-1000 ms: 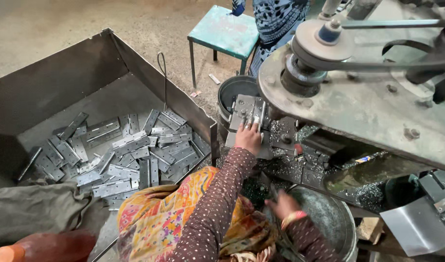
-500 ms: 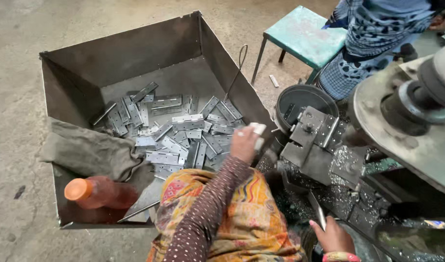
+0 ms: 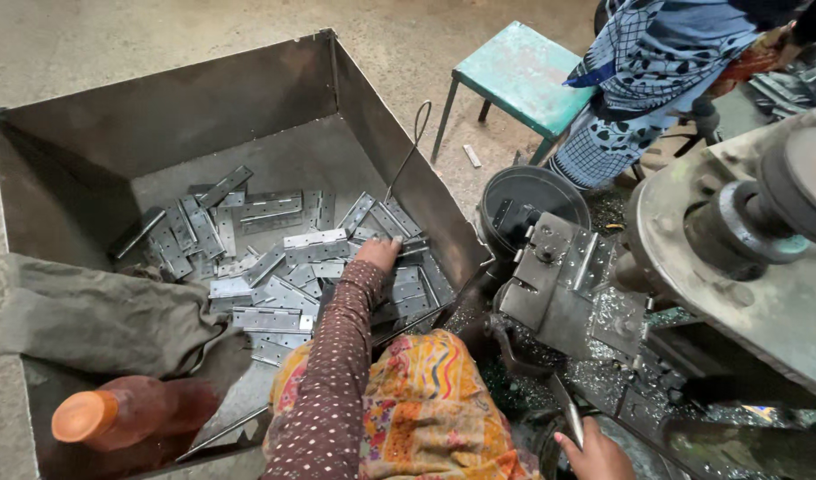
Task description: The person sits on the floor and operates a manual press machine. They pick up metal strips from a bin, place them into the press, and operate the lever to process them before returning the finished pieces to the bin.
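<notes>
Many flat metal hinges (image 3: pixel 274 267) lie loose and overlapping on the floor of a large steel bin (image 3: pixel 203 98), heaped toward its right wall. At the bin's near left corner a grey cloth (image 3: pixel 96 320) is draped over the rim, and an orange-capped bottle (image 3: pixel 114 413) lies just below it. A thin metal rod (image 3: pixel 221 434) rests against the bin's near edge.

Left hand (image 3: pixel 378 253): reaching into the bin, fingers curved down onto the hinges near the right wall. Whether it pinches a piece or only rests on the pile cannot be told, as the fingertips are hidden.

A wire hook (image 3: pixel 410 147) stands against the bin's right wall, just beyond that hand.

Right hand (image 3: pixel 594 453): low at the frame's edge, closed around a slim metal handle (image 3: pixel 563 416) beside the machine's clamp block (image 3: pixel 559 280). Metal shavings cover the surface about the block.

Judgement: edges of stamped pieces look sharp. A single hinge is best lifted by its flat faces, clear of the overlapping neighbours, so none drags out with it.

Further right, a round black container (image 3: pixel 532 200) sits just behind the block, a teal stool (image 3: pixel 523 76) stands beyond it, and another person in patterned blue clothing (image 3: pixel 657 71) is nearby.
</notes>
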